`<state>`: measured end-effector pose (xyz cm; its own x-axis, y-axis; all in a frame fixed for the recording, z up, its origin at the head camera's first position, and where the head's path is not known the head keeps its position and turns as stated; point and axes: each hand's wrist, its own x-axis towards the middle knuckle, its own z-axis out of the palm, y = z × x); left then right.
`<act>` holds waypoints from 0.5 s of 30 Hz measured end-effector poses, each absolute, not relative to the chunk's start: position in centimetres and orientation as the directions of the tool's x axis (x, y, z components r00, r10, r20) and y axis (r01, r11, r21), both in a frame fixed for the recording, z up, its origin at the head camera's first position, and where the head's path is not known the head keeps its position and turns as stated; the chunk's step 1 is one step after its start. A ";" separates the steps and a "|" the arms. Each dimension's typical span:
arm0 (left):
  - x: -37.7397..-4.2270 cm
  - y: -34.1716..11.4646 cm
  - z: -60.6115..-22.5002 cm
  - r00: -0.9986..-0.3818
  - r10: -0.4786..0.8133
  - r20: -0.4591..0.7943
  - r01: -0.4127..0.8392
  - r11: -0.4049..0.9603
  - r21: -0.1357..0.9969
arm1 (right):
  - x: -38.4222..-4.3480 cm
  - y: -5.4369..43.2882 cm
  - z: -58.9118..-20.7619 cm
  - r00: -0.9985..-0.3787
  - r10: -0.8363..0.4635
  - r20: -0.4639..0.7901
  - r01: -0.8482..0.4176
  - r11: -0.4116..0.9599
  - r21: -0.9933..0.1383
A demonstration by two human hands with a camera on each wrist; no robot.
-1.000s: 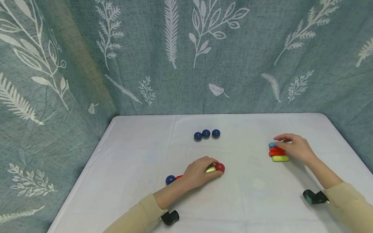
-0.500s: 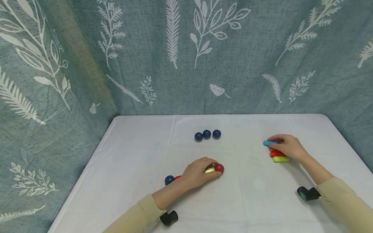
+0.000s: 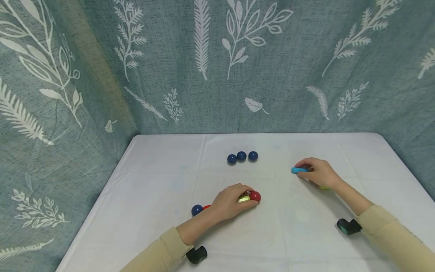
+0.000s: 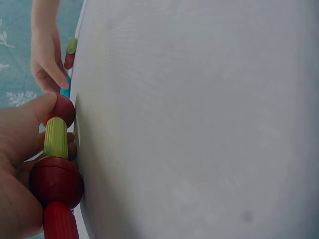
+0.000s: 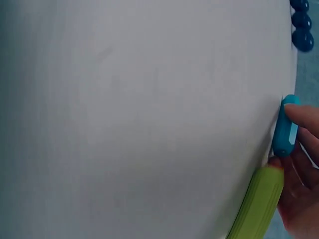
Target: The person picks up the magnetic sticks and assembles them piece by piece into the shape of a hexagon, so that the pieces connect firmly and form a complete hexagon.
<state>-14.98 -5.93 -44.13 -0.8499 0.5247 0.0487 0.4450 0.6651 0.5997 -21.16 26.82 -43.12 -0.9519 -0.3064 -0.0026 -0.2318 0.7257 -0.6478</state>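
Pinching left hand [image 3: 233, 201]: our fingers hold the red end ball [image 3: 255, 196].
Right hand [image 3: 321, 174]: we pinch blue rod [image 3: 298, 170], ball's two o'clock.

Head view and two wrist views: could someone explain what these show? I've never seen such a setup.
No robot here, just one person. The widest picture comes from a head camera looking forward and down; the close ones come from a camera on each wrist, likely the black gadgets there. On a white table, the left hand grips a row of balls and rods, a red ball at its end. The right hand pinches a blue rod. Three dark blue balls sit farther back.
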 end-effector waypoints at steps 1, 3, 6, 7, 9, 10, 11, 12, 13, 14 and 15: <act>-15.0 -6.0 -44.2 -0.850 0.524 0.047 0.443 0.666 0.600 | -21.0 26.4 -43.2 -0.947 -0.320 0.003 -0.245 0.718 -0.652; -14.9 -6.0 -44.2 -0.851 0.523 0.044 0.441 0.667 0.600 | -20.7 25.6 -43.2 -0.936 -0.353 0.015 -0.275 0.702 -0.657; -14.9 -6.0 -44.2 -0.852 0.522 0.040 0.437 0.668 0.602 | -20.1 24.4 -43.4 -0.917 -0.399 0.022 -0.310 0.676 -0.668; -14.9 -6.0 -44.2 -0.852 0.522 0.039 0.437 0.669 0.601 | -20.0 24.0 -43.5 -0.909 -0.416 0.024 -0.323 0.667 -0.671; -14.9 -6.1 -44.1 -0.851 0.524 0.038 0.438 0.667 0.603 | -19.6 23.2 -43.6 -0.894 -0.448 0.032 -0.349 0.648 -0.677; -14.9 -6.1 -44.1 -0.850 0.525 0.039 0.439 0.666 0.603 | -19.4 22.8 -43.7 -0.885 -0.464 0.037 -0.362 0.635 -0.682; -14.9 -6.1 -44.1 -0.850 0.526 0.040 0.440 0.664 0.604 | -19.2 22.4 -43.7 -0.877 -0.480 0.041 -0.373 0.623 -0.688; -14.9 -6.1 -44.1 -0.849 0.527 0.043 0.442 0.662 0.605 | -19.1 22.0 -43.7 -0.866 -0.497 0.043 -0.384 0.608 -0.695; -14.9 -6.1 -44.1 -0.848 0.528 0.045 0.444 0.661 0.605 | -18.9 21.7 -43.7 -0.857 -0.514 0.046 -0.394 0.593 -0.702; -14.9 -6.2 -44.1 -0.847 0.529 0.047 0.445 0.659 0.606 | -18.7 21.3 -43.7 -0.846 -0.530 0.049 -0.403 0.577 -0.710; -14.9 -6.2 -44.2 -0.846 0.530 0.049 0.447 0.657 0.607 | -18.5 21.0 -43.7 -0.836 -0.546 0.051 -0.411 0.563 -0.717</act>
